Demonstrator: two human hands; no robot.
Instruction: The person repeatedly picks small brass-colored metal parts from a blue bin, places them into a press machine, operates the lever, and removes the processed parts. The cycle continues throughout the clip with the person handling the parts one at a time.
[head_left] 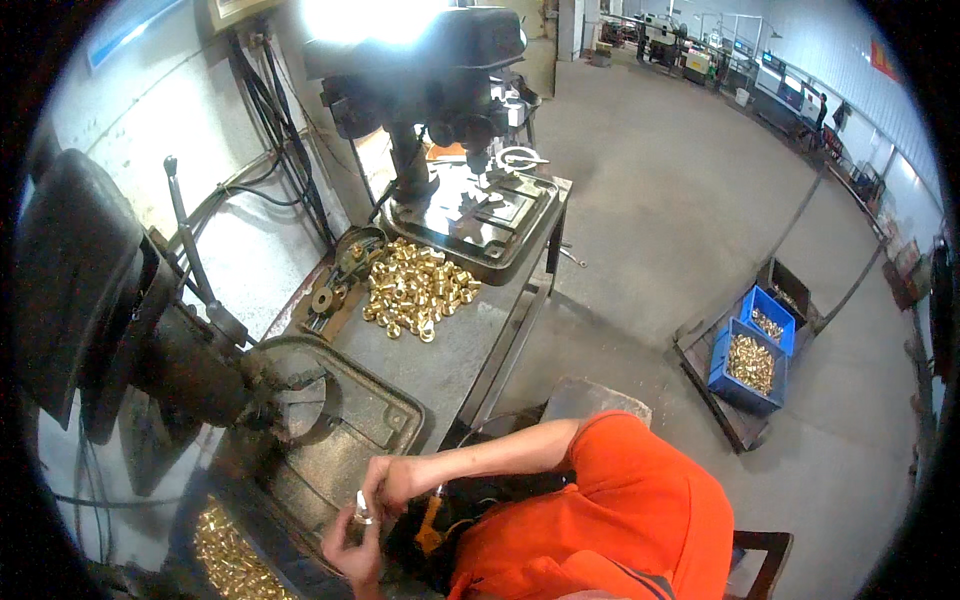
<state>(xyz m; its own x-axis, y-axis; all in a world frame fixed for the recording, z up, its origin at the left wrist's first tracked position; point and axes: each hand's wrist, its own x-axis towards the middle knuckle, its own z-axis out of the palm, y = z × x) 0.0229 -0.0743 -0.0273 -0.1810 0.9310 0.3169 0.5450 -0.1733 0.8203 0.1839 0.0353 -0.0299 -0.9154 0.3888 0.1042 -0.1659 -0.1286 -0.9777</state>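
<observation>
My right hand (388, 484) and my left hand (352, 548) meet at the front edge of the near drill press table (375, 420). Both have closed fingers around a small shiny metal fitting (362, 508), mostly covered by the fingertips. Just beside my left hand, a bin (290, 575) holds many small brass-coloured pieces (228, 552). Farther along the bench lies a loose heap of brass fittings (420, 287).
The near drill press (170, 350) stands at the left, a second drill press (430, 90) beyond the heap. Cables (275, 140) hang along the wall. On the floor at right, a cart (712, 400) carries blue crates (728, 385) of metal parts.
</observation>
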